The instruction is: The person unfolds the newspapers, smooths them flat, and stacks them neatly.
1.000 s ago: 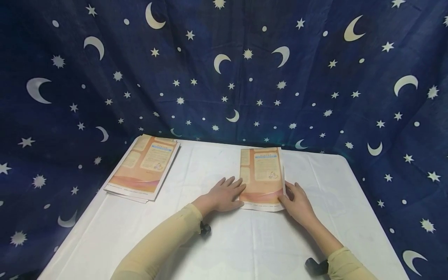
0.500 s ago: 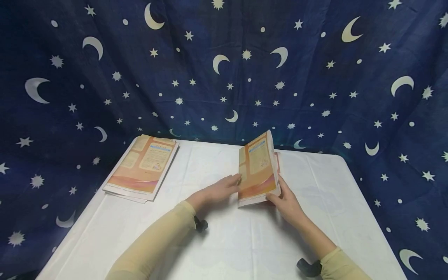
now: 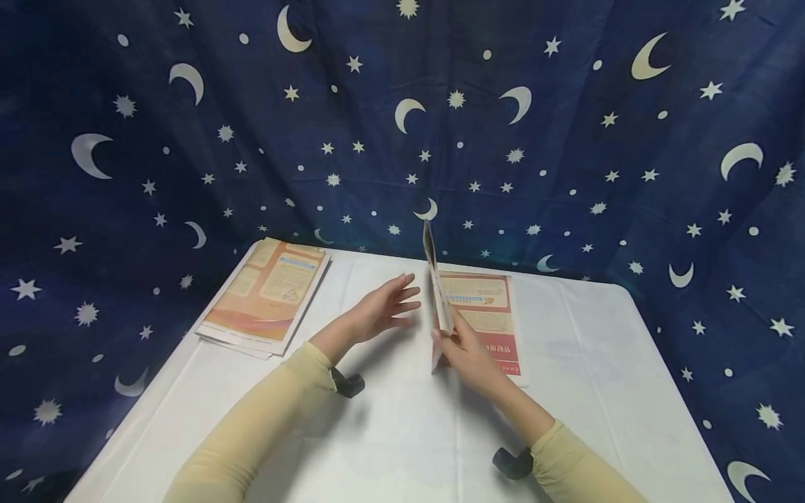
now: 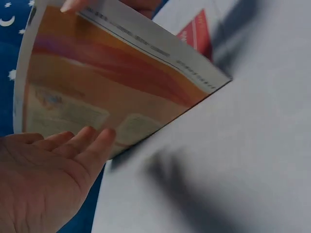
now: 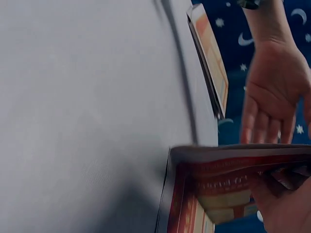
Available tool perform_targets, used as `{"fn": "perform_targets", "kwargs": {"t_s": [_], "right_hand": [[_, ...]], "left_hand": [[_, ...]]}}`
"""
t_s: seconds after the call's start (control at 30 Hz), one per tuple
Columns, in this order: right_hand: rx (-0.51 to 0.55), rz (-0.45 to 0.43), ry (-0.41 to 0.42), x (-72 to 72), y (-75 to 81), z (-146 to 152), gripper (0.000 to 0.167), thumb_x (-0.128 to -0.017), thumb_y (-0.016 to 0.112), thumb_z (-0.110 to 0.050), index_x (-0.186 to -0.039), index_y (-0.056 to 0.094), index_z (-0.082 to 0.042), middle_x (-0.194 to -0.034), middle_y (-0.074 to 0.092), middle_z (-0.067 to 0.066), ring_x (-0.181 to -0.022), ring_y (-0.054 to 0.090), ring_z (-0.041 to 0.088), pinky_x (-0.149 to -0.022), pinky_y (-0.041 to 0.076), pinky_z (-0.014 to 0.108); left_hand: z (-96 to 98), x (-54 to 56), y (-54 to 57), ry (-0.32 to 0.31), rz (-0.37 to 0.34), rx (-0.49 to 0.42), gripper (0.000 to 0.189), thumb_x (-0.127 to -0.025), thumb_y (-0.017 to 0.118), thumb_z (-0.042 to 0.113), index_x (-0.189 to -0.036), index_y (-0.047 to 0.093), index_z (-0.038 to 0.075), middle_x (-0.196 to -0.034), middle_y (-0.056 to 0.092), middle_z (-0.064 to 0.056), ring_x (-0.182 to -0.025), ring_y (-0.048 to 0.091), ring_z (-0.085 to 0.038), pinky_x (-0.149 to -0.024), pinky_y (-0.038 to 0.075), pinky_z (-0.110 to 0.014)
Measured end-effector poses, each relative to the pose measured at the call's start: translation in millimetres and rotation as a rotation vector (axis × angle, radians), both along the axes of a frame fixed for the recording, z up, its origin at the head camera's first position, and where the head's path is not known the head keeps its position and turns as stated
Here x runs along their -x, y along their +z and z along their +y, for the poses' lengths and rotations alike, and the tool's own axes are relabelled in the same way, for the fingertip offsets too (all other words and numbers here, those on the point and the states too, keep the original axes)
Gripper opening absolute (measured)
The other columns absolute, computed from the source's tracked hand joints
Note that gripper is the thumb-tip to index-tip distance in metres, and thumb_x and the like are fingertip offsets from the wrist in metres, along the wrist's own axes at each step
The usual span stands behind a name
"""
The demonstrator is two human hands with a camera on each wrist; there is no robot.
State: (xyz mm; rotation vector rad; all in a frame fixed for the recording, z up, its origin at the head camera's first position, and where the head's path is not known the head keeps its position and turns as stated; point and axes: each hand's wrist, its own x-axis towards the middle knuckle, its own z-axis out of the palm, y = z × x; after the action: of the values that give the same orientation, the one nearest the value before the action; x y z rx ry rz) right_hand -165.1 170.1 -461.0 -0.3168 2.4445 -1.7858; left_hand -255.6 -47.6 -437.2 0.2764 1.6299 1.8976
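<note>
The upright booklet (image 4: pixel 112 77) is of matt paper, like the stack (image 3: pixel 264 300) at its nine o'clock; the table cover (image 3: pixel 396 433), perhaps cloth, looks smooth.

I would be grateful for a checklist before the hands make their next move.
1. Right hand gripping raised paper: ok.
2. Raised paper upright: ok, nearly vertical.
3. Left hand free: ok, holding nothing.
4. Left hand touching raised paper: not ok, the head view shows a gap.
5. Paper stack at left squared up: not ok, its near edge is uneven.
6. Raised paper joined to flat paper: cannot tell.
</note>
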Motion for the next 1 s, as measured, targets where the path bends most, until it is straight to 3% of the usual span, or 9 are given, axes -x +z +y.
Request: {"fn": "perform_targets", "kwargs": {"t_s": [0.1, 0.2, 0.27, 0.43, 0.53, 0.67, 0.83, 0.9, 1.0], "right_hand": [[-0.029, -0.002, 0.032, 3.5, -1.4, -13.7, 0.068, -0.104, 0.060, -0.037, -0.162, 0.025, -0.040, -0.163, 0.031, 0.003, -0.136, 0.050, 0.036, -0.098, 0.054, 0.054], [-0.095, 0.022, 0.085, 6.9, -3.5, -24.5, 0.070, -0.103, 0.061, -0.040, -0.163, 0.025, -0.036, -0.165, 0.029, 0.000, -0.145, 0.040, 0.029, -0.110, 0.043, 0.053], [-0.167, 0.043, 0.123, 7.6, -5.3, -28.9, 0.073, -0.101, 0.063, -0.045, -0.164, 0.026, -0.031, -0.166, 0.029, 0.000, -0.149, 0.032, 0.025, -0.118, 0.032, 0.052], [-0.257, 0.031, 0.150, 6.8, -14.6, -24.1, 0.073, -0.099, 0.063, -0.051, -0.162, 0.034, -0.027, -0.164, 0.033, 0.002, -0.151, 0.029, 0.028, -0.118, 0.028, 0.059], [-0.224, -0.026, 0.084, 7.6, -20.3, -6.4, 0.068, -0.101, 0.063, -0.045, -0.160, 0.037, -0.025, -0.161, 0.039, 0.008, -0.147, 0.037, 0.032, -0.115, 0.032, 0.062], [-0.252, -0.044, -0.071, 12.3, -23.7, 37.2, 0.062, -0.104, 0.060, -0.031, -0.159, 0.039, -0.014, -0.158, 0.041, 0.017, -0.142, 0.043, 0.039, -0.114, 0.035, 0.059], [-0.380, -0.093, -0.266, 17.2, -25.2, 105.2, 0.065, -0.107, 0.053, -0.032, -0.160, 0.029, -0.004, -0.161, 0.032, 0.025, -0.145, 0.035, 0.045, -0.117, 0.030, 0.060], [-0.370, -0.163, -0.314, 17.1, -25.4, 127.2, 0.069, -0.108, 0.050, -0.035, -0.162, 0.022, -0.002, -0.161, 0.029, 0.028, -0.146, 0.031, 0.047, -0.116, 0.030, 0.061], [-0.298, -0.266, -0.366, 15.6, -26.6, 149.9, 0.074, -0.109, 0.047, -0.038, -0.163, 0.014, 0.000, -0.158, 0.030, 0.031, -0.142, 0.037, 0.048, -0.113, 0.036, 0.061]], "left_hand": [[-6.4, 2.6, 5.9, 0.021, -0.044, -0.042, 0.069, -0.108, 0.033, 0.055, -0.165, 0.020, 0.018, -0.165, 0.031, -0.011, -0.145, 0.041, -0.032, -0.114, 0.040, -0.053], [-13.9, 4.6, 8.4, 0.040, -0.059, -0.046, 0.069, -0.108, 0.031, 0.057, -0.164, 0.022, 0.019, -0.163, 0.035, -0.011, -0.143, 0.043, -0.035, -0.110, 0.044, -0.053], [-19.1, 5.1, 8.6, 0.055, -0.062, -0.022, 0.068, -0.107, 0.032, 0.058, -0.164, 0.025, 0.021, -0.163, 0.035, -0.011, -0.144, 0.042, -0.035, -0.110, 0.043, -0.053], [-30.6, 8.8, 2.6, 0.111, -0.033, 0.111, 0.061, -0.108, 0.045, 0.042, -0.162, 0.029, 0.019, -0.155, 0.044, -0.015, -0.137, 0.051, -0.035, -0.106, 0.048, -0.050], [-37.1, 12.1, -4.8, 0.148, -0.024, 0.183, 0.060, -0.107, 0.050, 0.024, -0.162, 0.028, 0.013, -0.142, 0.054, -0.019, -0.122, 0.062, -0.033, -0.095, 0.057, -0.043], [-48.1, 15.5, -18.0, 0.178, -0.049, 0.251, 0.061, -0.105, 0.047, 0.011, -0.162, 0.024, 0.007, -0.135, 0.058, -0.023, -0.112, 0.067, -0.030, -0.088, 0.060, -0.039], [-62.7, 19.7, -34.1, 0.211, -0.073, 0.340, 0.064, -0.103, 0.047, 0.009, -0.163, 0.023, 0.007, -0.145, 0.050, -0.023, -0.117, 0.063, -0.031, -0.091, 0.058, -0.041], [-66.3, 21.0, -37.9, 0.215, -0.076, 0.371, 0.065, -0.102, 0.048, 0.008, -0.163, 0.023, 0.006, -0.148, 0.048, -0.023, -0.120, 0.061, -0.032, -0.093, 0.058, -0.041], [-68.9, 22.8, -41.6, 0.210, -0.075, 0.397, 0.065, -0.102, 0.047, 0.005, -0.162, 0.024, 0.005, -0.148, 0.048, -0.024, -0.122, 0.060, -0.034, -0.096, 0.056, -0.042]]}}
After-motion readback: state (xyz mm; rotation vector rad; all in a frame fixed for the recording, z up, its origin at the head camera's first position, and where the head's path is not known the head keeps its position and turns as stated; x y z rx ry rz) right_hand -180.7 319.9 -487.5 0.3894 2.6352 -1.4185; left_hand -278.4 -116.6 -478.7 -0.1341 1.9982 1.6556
